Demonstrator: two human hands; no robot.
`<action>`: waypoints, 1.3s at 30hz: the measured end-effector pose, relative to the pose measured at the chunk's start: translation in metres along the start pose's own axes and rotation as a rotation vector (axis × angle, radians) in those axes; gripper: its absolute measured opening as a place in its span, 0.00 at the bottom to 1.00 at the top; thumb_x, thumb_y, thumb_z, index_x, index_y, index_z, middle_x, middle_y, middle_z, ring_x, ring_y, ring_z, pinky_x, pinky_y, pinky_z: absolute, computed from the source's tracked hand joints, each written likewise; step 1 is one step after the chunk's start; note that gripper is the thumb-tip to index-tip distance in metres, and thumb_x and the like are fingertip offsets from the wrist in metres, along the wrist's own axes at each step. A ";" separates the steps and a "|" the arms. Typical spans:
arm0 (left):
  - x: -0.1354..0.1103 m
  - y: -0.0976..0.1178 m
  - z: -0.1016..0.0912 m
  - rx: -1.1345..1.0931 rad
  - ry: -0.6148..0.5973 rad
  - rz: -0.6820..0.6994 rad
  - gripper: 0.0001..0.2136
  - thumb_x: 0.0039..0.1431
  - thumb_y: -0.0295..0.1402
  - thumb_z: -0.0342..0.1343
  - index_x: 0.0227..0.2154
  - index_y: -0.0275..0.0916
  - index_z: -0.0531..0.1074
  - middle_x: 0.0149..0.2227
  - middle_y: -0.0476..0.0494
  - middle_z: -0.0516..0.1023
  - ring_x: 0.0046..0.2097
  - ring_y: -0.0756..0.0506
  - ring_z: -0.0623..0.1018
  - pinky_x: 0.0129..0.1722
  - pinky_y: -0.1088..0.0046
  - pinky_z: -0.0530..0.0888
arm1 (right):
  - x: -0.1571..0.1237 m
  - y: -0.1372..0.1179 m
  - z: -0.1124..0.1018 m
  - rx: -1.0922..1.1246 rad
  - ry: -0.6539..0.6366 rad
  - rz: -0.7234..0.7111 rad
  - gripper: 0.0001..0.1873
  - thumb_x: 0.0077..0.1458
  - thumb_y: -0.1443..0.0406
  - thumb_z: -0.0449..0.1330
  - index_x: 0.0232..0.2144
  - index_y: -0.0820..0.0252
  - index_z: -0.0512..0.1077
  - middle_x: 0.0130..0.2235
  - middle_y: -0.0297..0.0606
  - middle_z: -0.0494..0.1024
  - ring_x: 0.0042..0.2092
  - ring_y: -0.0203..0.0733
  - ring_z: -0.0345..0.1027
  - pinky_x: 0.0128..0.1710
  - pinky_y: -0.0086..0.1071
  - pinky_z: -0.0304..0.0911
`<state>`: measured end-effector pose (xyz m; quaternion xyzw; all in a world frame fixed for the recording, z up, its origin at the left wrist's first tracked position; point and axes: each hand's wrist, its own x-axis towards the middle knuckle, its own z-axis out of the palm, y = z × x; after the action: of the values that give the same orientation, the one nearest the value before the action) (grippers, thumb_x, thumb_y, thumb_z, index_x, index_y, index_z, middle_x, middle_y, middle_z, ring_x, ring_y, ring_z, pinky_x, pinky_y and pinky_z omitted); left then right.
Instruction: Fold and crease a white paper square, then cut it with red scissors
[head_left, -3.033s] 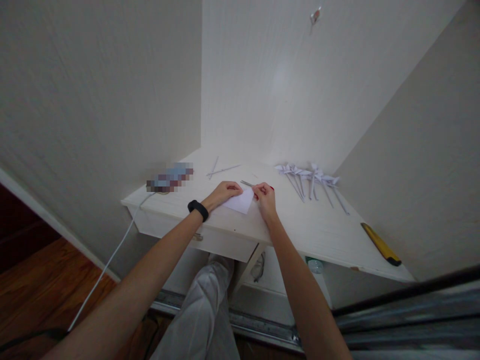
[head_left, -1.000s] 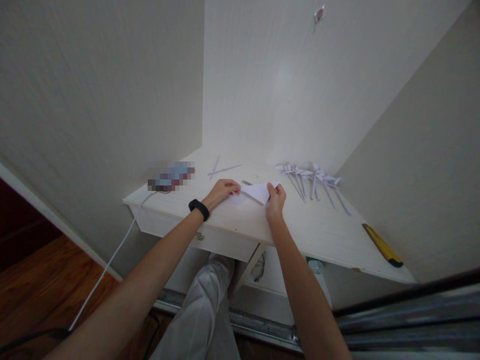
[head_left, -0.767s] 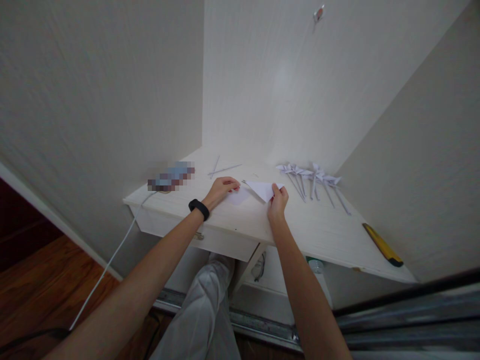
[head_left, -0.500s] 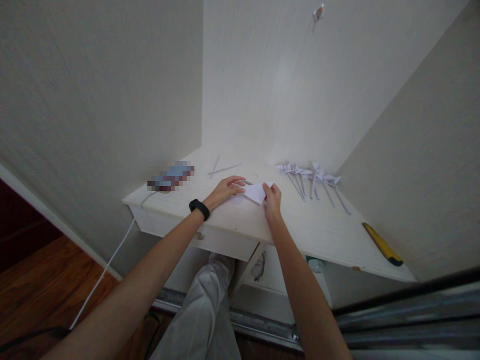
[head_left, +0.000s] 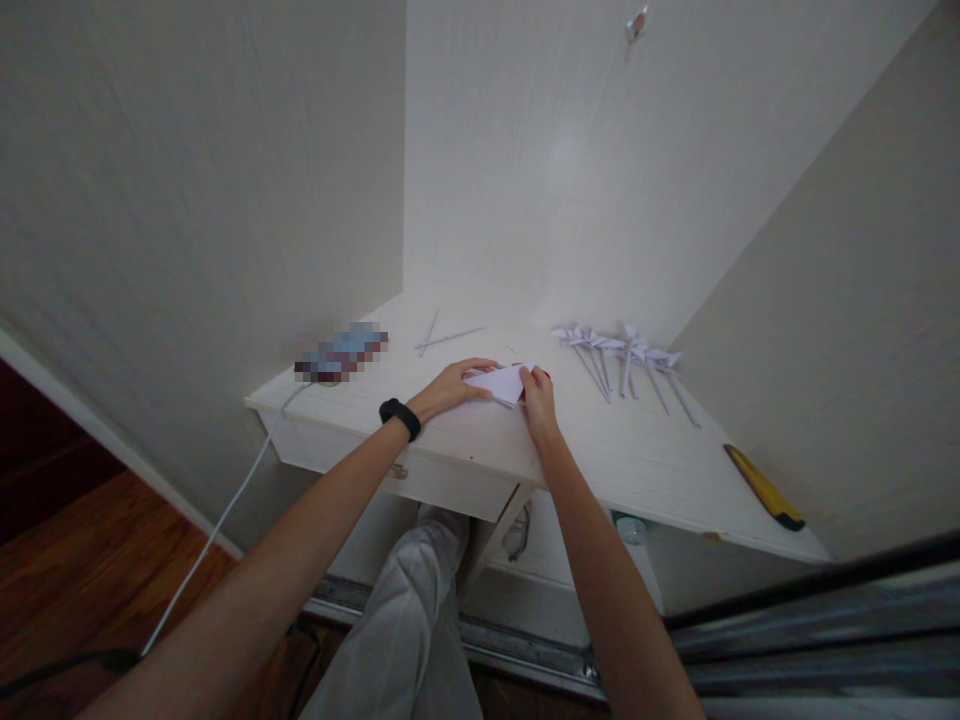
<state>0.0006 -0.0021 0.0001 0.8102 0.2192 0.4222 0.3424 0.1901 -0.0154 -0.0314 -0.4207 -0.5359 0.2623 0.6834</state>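
A small white sheet of paper (head_left: pixel 501 384), folded over on itself, lies on the white table (head_left: pixel 570 440) between my two hands. My left hand (head_left: pixel 454 385), with a black band at the wrist, rests flat on the sheet's left part, fingers stretched out. My right hand (head_left: pixel 537 398) pinches the paper's right edge and presses it down. A thin metal tool just behind the paper is mostly hidden by my fingers.
Several folded paper pinwheels on sticks (head_left: pixel 626 358) lie at the back right. Two thin paper sticks (head_left: pixel 442 338) lie at the back. A blurred-out object (head_left: pixel 341 353) with a white cable (head_left: pixel 217 525) sits at the left edge. A yellow cutter (head_left: pixel 761 487) lies far right.
My right hand lifted the paper's right part, swung it up and out, then brought it back over to the left and down. My left hand's fingers stretched out flatter.
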 end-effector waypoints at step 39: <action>-0.002 -0.013 -0.003 -0.196 0.122 -0.282 0.13 0.64 0.37 0.55 0.47 0.35 0.71 0.45 0.41 0.76 0.42 0.44 0.78 0.40 0.62 0.77 | -0.002 0.000 0.006 -0.033 -0.198 -0.009 0.12 0.62 0.63 0.60 0.46 0.63 0.71 0.47 0.41 0.75 0.44 0.43 0.73 0.43 0.42 0.71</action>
<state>-0.0041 0.0067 -0.0095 0.7070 0.3087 0.4379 0.4617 0.1835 -0.0154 -0.0322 -0.4015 -0.6071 0.2908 0.6210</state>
